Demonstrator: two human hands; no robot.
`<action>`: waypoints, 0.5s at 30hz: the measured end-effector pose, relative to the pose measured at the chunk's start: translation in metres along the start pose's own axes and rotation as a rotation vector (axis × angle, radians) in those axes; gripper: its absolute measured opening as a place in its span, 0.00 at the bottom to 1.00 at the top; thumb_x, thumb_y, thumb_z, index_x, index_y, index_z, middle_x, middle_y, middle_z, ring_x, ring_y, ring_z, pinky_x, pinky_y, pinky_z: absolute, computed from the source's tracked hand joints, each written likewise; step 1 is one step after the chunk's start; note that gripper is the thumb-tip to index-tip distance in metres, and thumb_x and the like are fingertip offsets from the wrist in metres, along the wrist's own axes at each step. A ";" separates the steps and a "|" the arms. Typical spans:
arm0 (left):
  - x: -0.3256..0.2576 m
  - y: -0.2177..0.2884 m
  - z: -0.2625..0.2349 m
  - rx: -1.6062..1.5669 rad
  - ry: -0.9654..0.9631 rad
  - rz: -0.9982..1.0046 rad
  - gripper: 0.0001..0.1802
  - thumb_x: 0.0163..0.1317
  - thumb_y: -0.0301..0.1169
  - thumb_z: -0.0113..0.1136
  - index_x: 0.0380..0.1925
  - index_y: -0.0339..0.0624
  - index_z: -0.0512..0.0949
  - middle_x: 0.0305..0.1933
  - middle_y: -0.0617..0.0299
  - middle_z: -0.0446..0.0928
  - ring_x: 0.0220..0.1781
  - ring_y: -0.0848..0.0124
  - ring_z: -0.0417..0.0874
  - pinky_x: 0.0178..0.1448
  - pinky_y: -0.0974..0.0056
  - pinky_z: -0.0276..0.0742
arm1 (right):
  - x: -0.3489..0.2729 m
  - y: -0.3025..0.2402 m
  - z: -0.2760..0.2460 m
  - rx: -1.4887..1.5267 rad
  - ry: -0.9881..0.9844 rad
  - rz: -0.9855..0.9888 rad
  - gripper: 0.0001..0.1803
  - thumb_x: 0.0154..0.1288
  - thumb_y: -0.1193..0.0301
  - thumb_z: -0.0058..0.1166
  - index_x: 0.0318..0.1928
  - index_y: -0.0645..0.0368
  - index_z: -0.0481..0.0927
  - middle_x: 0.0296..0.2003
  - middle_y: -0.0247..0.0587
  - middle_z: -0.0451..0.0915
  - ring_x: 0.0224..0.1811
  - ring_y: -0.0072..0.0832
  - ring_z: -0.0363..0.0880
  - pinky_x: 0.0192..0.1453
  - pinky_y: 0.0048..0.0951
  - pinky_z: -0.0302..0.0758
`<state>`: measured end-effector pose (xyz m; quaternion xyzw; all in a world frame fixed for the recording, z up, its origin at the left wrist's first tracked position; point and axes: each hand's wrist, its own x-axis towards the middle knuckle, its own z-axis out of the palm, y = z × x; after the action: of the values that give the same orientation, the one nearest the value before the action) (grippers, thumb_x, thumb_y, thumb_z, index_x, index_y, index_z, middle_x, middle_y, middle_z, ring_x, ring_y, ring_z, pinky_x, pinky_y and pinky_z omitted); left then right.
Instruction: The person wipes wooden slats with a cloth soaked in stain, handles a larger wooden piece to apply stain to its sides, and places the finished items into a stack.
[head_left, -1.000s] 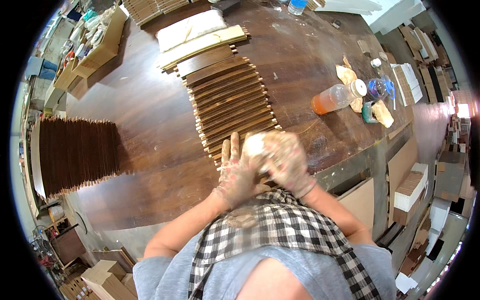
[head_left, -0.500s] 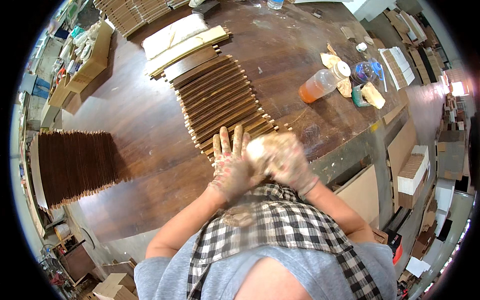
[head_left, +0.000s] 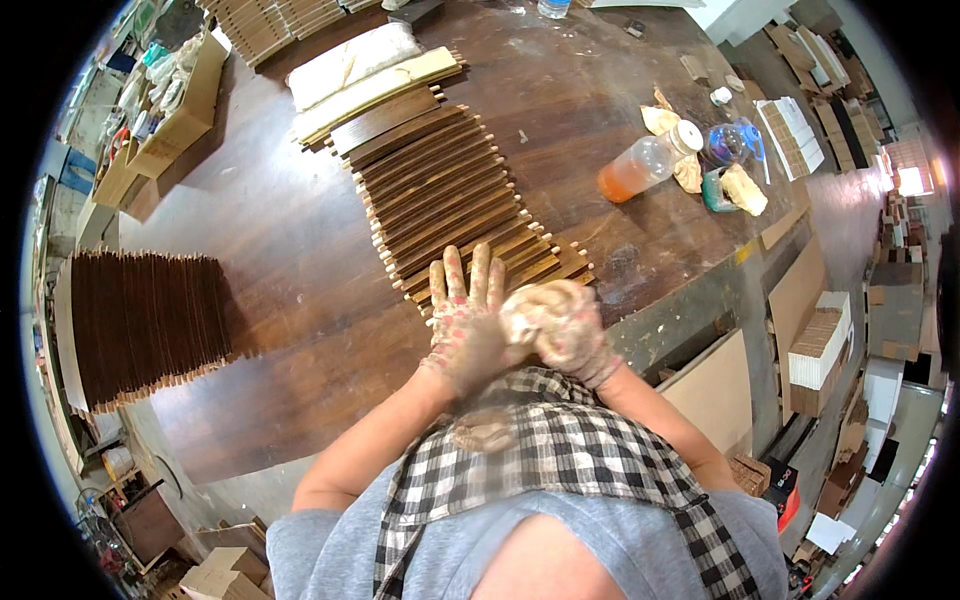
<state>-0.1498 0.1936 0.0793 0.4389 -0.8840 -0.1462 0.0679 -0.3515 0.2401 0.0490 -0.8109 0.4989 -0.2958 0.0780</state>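
Note:
A row of dark brown wooden slats (head_left: pixel 440 180) with pale dowel ends lies packed side by side on the table in front of me. My left hand (head_left: pixel 463 318), in a stained glove, is laid flat on the near slats with its fingers stretched out. Beside it, my right hand (head_left: pixel 585 335), also gloved, is closed around a wadded cream rag (head_left: pixel 535 312) over the nearest slats. Motion blurs this hand a little, and it hides the slat ends beneath.
Another stack of dark slats (head_left: pixel 150 325) stands at the left of the brown table (head_left: pixel 300 380). A bottle of orange liquid (head_left: pixel 640 170), a blue bottle (head_left: pixel 727 145) and crumpled rags (head_left: pixel 742 190) sit at right. Beyond the row lies a white bundle (head_left: pixel 355 65); a box (head_left: pixel 180 120) stands far left.
My right hand has shifted slightly left and toward me with the rag, uncovering more of the slats' right ends. The left hand keeps nearly the same place.

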 end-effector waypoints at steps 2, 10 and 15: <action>0.001 -0.002 -0.004 -0.072 -0.027 -0.015 0.65 0.50 0.65 0.68 0.73 0.23 0.58 0.82 0.32 0.45 0.82 0.26 0.36 0.80 0.27 0.30 | 0.012 0.031 -0.030 -0.075 0.071 0.017 0.11 0.55 0.70 0.60 0.40 0.52 0.83 0.50 0.37 0.81 0.55 0.38 0.75 0.61 0.44 0.73; 0.002 -0.001 -0.010 -0.121 -0.109 -0.043 0.64 0.54 0.61 0.69 0.77 0.26 0.52 0.83 0.35 0.40 0.82 0.27 0.33 0.82 0.31 0.28 | 0.027 0.004 -0.026 0.005 0.155 0.105 0.21 0.56 0.79 0.53 0.52 0.56 0.79 0.54 0.45 0.79 0.57 0.42 0.74 0.64 0.45 0.72; 0.001 0.000 -0.016 -0.089 -0.151 -0.072 0.63 0.52 0.58 0.72 0.78 0.32 0.53 0.84 0.39 0.41 0.83 0.31 0.34 0.83 0.33 0.29 | 0.027 -0.022 -0.023 0.476 -0.133 0.336 0.17 0.58 0.76 0.59 0.50 0.60 0.82 0.53 0.45 0.81 0.59 0.40 0.76 0.68 0.42 0.70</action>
<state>-0.1460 0.1896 0.0939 0.4548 -0.8628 -0.2203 0.0151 -0.3390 0.2313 0.0877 -0.6933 0.5366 -0.3338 0.3464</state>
